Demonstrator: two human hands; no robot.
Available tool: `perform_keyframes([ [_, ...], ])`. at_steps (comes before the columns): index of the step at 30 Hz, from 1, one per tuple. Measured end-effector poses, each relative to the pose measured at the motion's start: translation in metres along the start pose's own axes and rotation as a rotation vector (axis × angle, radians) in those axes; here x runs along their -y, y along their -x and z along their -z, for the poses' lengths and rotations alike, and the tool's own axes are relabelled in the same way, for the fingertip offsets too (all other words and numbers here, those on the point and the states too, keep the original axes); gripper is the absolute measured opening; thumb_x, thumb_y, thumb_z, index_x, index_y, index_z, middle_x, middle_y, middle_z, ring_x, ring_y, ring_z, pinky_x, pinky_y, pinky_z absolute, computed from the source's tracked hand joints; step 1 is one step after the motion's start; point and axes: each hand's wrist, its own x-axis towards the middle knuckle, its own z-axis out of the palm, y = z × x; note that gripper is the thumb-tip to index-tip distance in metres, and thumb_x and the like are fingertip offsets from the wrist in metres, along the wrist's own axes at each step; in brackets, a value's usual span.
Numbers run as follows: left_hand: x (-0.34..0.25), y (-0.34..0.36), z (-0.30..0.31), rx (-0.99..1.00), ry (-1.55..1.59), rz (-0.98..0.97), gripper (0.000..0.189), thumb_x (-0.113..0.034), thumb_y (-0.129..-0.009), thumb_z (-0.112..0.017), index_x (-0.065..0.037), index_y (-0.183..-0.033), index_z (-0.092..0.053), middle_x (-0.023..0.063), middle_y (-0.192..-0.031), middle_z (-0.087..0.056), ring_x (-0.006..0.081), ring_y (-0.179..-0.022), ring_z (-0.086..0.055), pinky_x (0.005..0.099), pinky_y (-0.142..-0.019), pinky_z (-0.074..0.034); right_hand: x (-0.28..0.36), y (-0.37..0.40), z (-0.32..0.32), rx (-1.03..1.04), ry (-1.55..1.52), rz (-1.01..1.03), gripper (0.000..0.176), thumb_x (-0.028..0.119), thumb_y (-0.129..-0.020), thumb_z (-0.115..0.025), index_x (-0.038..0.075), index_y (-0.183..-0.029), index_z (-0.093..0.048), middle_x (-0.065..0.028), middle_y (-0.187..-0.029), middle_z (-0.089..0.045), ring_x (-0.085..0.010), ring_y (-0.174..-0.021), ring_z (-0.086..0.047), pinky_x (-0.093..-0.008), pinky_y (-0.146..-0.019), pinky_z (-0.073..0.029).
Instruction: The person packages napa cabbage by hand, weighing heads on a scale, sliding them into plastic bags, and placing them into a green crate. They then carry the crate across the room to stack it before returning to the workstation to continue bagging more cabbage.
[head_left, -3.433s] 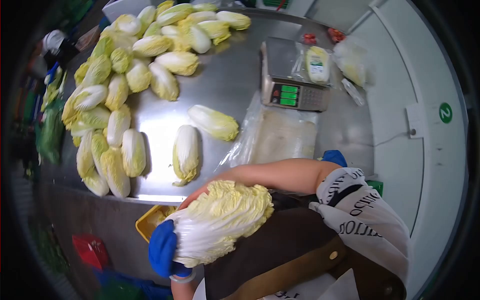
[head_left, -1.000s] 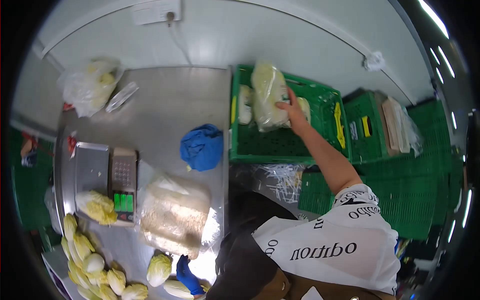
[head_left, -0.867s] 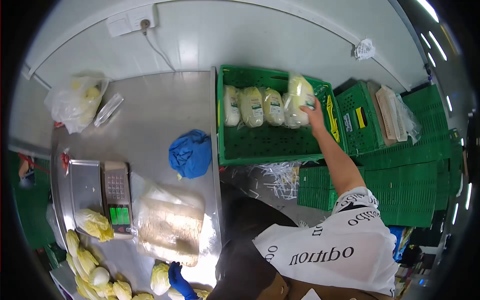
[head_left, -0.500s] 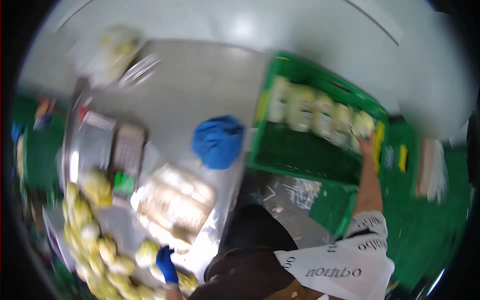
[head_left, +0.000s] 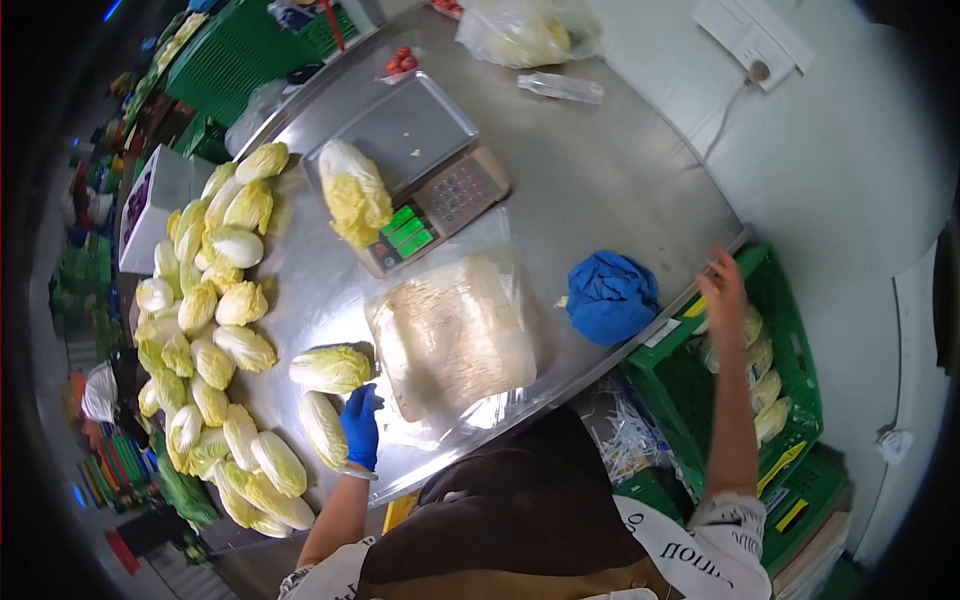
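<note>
My left hand (head_left: 361, 428), in a blue glove, is low over the steel table (head_left: 560, 170) with its fingers apart and nothing in them. Two napa cabbages lie right by it: one (head_left: 331, 369) just past the fingertips, another (head_left: 322, 430) along its left side. To its right is a stack of shiny clear plastic bags (head_left: 455, 335). My bare right hand (head_left: 722, 290) is raised over the near corner of a green crate (head_left: 655, 385), fingers spread and holding nothing. Several wrapped cabbages (head_left: 766, 392) stand in a row inside that crate.
Many loose napa cabbages (head_left: 213, 360) are heaped along the table's left side. A scale (head_left: 440, 210) with green displays carries one cabbage (head_left: 354, 193). A crumpled blue plastic bundle (head_left: 612, 297) sits near the right edge. Farther back lie a clear bag (head_left: 525, 30) and red tomatoes (head_left: 401, 61).
My view has turned left toward the table. My right hand has let go of the wrapped cabbage in the crate and come up to its table-side edge. My left hand remains beside the loose cabbages.
</note>
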Motion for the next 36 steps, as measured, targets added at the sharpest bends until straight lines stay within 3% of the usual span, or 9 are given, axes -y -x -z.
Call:
perform_keyframes([
  [3, 0.000, 0.005, -0.004, -0.087, 0.085, -0.039, 0.029, -0.008, -0.091, -0.053, -0.002, -0.119, -0.058, 0.0054, -0.087, -0.061, 0.0118, -0.077, -0.057, 0.0258, -0.072, -0.048, 0.099, -0.030, -0.143, 0.247, -0.145, 0.347, 0.061, 0.020, -0.077, -0.074, 0.005, -0.130, -0.048, -0.0133, -0.127, -0.054, -0.0256, -0.114, -0.054, -0.0383, -0.093, -0.045],
  [8, -0.002, 0.001, -0.026, -0.155, -0.059, -0.045, 0.048, -0.017, -0.084, -0.070, -0.006, -0.127, -0.052, 0.0051, -0.092, -0.058, 0.0130, -0.075, -0.057, 0.0280, -0.066, -0.048, 0.252, -0.042, -0.345, 0.552, -0.084, 0.458, 0.091, 0.039, -0.069, -0.080, 0.006, -0.140, -0.034, -0.0224, -0.135, -0.044, -0.0337, -0.122, -0.047, -0.0407, -0.101, -0.040],
  [15, 0.024, -0.019, -0.063, -0.146, -0.415, -0.204, 0.054, -0.029, -0.080, -0.070, -0.001, -0.123, -0.053, 0.0168, -0.097, -0.063, 0.0317, -0.081, -0.063, 0.0398, -0.069, -0.050, 0.293, -0.066, -0.479, 0.741, 0.384, 0.240, 0.107, 0.037, -0.058, -0.085, 0.005, -0.142, -0.027, -0.0253, -0.135, -0.044, -0.0351, -0.116, -0.053, -0.0396, -0.095, -0.045],
  [21, 0.033, -0.031, -0.056, 0.086, -0.302, -0.090, 0.046, -0.014, -0.081, -0.058, -0.002, -0.126, -0.051, 0.0181, -0.075, -0.064, 0.0293, -0.059, -0.061, 0.0387, -0.056, -0.048, 0.264, -0.046, -0.379, 1.134, -0.449, -0.157, 0.091, 0.008, -0.068, -0.079, 0.006, -0.144, -0.027, -0.0136, -0.134, -0.046, -0.0245, -0.118, -0.050, -0.0360, -0.097, -0.044],
  [23, 0.031, -0.028, -0.050, 0.203, -0.053, 0.037, 0.056, -0.005, -0.080, -0.050, -0.011, -0.135, -0.045, 0.0120, -0.104, -0.068, 0.0261, -0.066, -0.064, 0.0368, -0.062, -0.050, 0.215, 0.003, -0.338, 1.111, -0.444, 0.016, 0.094, 0.006, -0.067, -0.079, 0.007, -0.145, -0.027, -0.0128, -0.140, -0.041, -0.0237, -0.126, -0.044, -0.0363, -0.104, -0.038],
  [26, 0.029, -0.017, -0.047, 0.307, 0.476, 0.156, 0.064, 0.005, -0.077, -0.044, -0.008, -0.140, -0.039, 0.0096, -0.105, -0.067, 0.0067, -0.056, -0.051, 0.0206, -0.053, -0.044, 0.146, 0.107, -0.282, 0.961, -0.398, -0.021, 0.098, 0.010, -0.065, -0.082, 0.007, -0.145, -0.026, -0.0135, -0.145, -0.035, -0.0255, -0.131, -0.037, -0.0370, -0.109, -0.031],
  [30, 0.021, 0.000, -0.062, 0.339, 0.514, 0.150, 0.069, 0.008, -0.076, -0.041, -0.007, -0.143, -0.033, 0.0131, -0.113, -0.061, 0.0068, -0.056, -0.047, 0.0198, -0.052, -0.041, 0.093, 0.173, -0.267, 0.816, 0.178, 0.179, 0.098, 0.025, -0.067, -0.082, 0.005, -0.145, -0.026, -0.0191, -0.144, -0.035, -0.0335, -0.132, -0.036, -0.0412, -0.108, -0.032],
  [34, 0.041, 0.007, -0.073, 0.242, 0.453, 0.004, 0.056, -0.004, -0.088, -0.055, -0.007, -0.141, -0.037, 0.0120, -0.126, -0.055, 0.0112, -0.100, -0.056, 0.0241, -0.085, -0.045, 0.082, 0.162, -0.256, 0.715, 0.166, 0.405, 0.070, 0.023, -0.072, -0.077, 0.006, -0.133, -0.046, -0.0211, -0.136, -0.041, -0.0363, -0.127, -0.038, -0.0452, -0.104, -0.034],
  [36, 0.014, 0.011, -0.061, 0.311, 0.627, 0.269, 0.049, -0.025, -0.096, -0.050, -0.009, -0.141, -0.038, 0.0086, -0.131, -0.052, 0.0168, -0.117, -0.051, 0.0317, -0.098, -0.040, 0.075, 0.118, -0.236, 0.392, 0.132, 0.505, 0.051, 0.023, -0.079, -0.071, 0.004, -0.124, -0.054, -0.0203, -0.123, -0.054, -0.0363, -0.115, -0.051, -0.0437, -0.096, -0.042],
])
